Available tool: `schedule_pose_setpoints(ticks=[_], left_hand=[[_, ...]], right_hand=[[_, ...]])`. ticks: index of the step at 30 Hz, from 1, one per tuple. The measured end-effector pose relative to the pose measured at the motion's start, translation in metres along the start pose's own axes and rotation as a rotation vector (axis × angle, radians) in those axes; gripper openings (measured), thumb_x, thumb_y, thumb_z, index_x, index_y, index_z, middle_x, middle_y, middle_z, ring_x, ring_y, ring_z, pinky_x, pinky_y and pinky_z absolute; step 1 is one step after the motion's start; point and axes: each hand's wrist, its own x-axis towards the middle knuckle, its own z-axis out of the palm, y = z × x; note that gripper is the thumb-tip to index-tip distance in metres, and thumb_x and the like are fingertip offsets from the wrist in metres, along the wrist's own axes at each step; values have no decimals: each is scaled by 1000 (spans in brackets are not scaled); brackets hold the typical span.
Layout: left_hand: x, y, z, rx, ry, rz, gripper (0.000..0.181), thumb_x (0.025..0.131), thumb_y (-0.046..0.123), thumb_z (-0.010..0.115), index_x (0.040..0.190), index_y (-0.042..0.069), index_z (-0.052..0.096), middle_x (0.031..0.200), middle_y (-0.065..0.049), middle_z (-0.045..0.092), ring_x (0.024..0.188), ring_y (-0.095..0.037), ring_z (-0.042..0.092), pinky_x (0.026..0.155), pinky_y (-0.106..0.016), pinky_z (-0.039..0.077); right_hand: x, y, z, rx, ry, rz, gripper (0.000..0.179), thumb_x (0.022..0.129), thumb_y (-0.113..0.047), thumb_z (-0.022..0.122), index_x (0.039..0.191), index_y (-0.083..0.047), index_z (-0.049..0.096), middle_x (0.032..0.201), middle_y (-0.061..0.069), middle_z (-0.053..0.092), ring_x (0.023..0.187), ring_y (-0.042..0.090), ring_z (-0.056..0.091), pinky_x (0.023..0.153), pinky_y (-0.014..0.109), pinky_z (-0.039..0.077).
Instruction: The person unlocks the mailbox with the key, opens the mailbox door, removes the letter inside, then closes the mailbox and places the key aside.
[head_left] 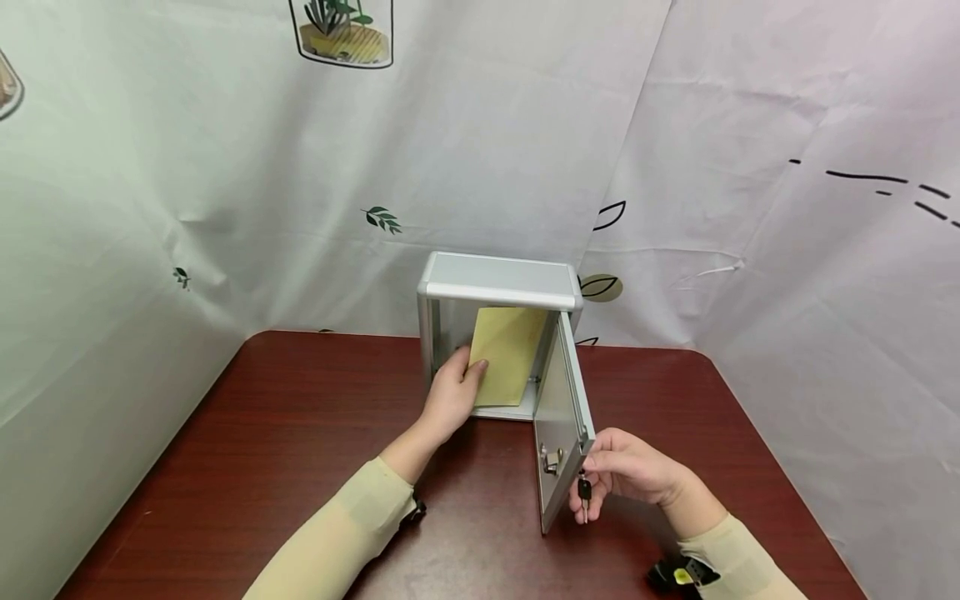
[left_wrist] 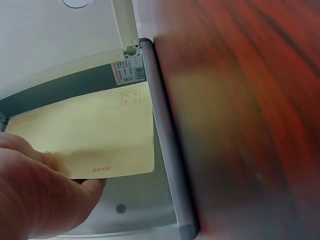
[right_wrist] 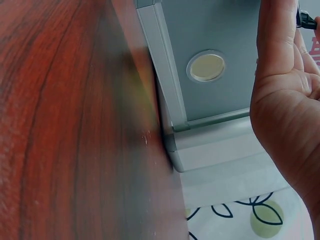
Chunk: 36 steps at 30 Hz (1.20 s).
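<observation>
A silver metal box stands at the table's back with its door swung out toward me. My left hand reaches into the opening and pinches a yellow paper envelope by its left edge, thumb in front. In the left wrist view the envelope shows red printing. At the door's free edge, my right hand holds a black-headed key at the lock, and another key dangles below. The lock's latch projects from the door's inner face. Fingertips are partly hidden in the right wrist view.
The box stands on a dark red wood-grain table. White printed cloth hangs behind and at both sides. A round window is set in the door's outer face. Inside the box is a barcode label.
</observation>
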Motion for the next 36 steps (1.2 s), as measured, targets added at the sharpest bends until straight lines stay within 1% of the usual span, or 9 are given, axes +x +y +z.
schedule_pose_setpoints(ticks=[1,3,4,6,12,20,27,31,36], left_hand=[[-1,0,-2,1,-1,8,20,115,27,64,102,12,64,79,-3,50,72,-21,49,68,-39,44],[-8,19,-11,10,-16,-2,18,115,20,64,101,8,63,79,-4,49,71,-22,48,69,-39,44],[-10,20,-13,13,-15,-1,18,115,19,64,101,8,63,78,-3,49,71,-20,48,69,-38,44],[-18,49,-24,5,-30,-49,16,114,16,65,100,7,64,77,-3,51,70,-19,49,68,-37,44],[-30,54,-37,-2,-39,-59,9,113,16,68,107,10,71,85,-4,67,74,-14,57,73,-35,49],[-39,54,-58,27,-52,-13,33,113,15,69,85,12,49,72,4,36,65,-12,37,64,-29,36],[-48,57,-75,11,-50,-32,9,112,17,70,104,12,71,83,-2,62,76,-14,54,72,-29,47],[-55,57,-85,-5,-55,-55,8,113,18,69,111,12,74,96,-4,76,85,-17,68,77,-30,54],[-63,55,-98,-21,-58,-67,12,113,20,69,117,11,76,108,-5,81,94,-24,77,80,-30,59]], right_hand=[[0,0,0,1,-1,0,37,111,8,30,117,18,65,115,18,81,105,28,82,87,38,67],[1,0,0,2,-3,-1,36,111,8,30,116,20,64,115,19,81,105,28,82,88,38,67],[1,1,0,2,-4,-1,37,111,8,30,117,20,64,115,19,81,105,28,82,88,38,67],[0,2,0,-1,-5,-2,39,111,8,29,118,17,67,116,19,81,105,28,82,88,38,67],[0,3,0,-22,-3,-9,43,112,7,29,121,13,70,116,16,81,104,27,81,88,38,66],[-1,3,0,-30,-7,-12,48,112,7,28,126,6,74,117,15,81,105,27,81,88,37,66],[-1,1,-1,-35,-11,-18,43,112,7,29,123,12,70,117,16,81,105,27,81,88,38,66],[-1,1,-2,-35,-16,-16,42,111,7,28,123,14,68,117,16,80,105,28,81,88,38,66],[-1,2,-2,-33,-15,-15,43,111,8,28,123,13,69,117,16,80,105,28,81,88,38,66]])
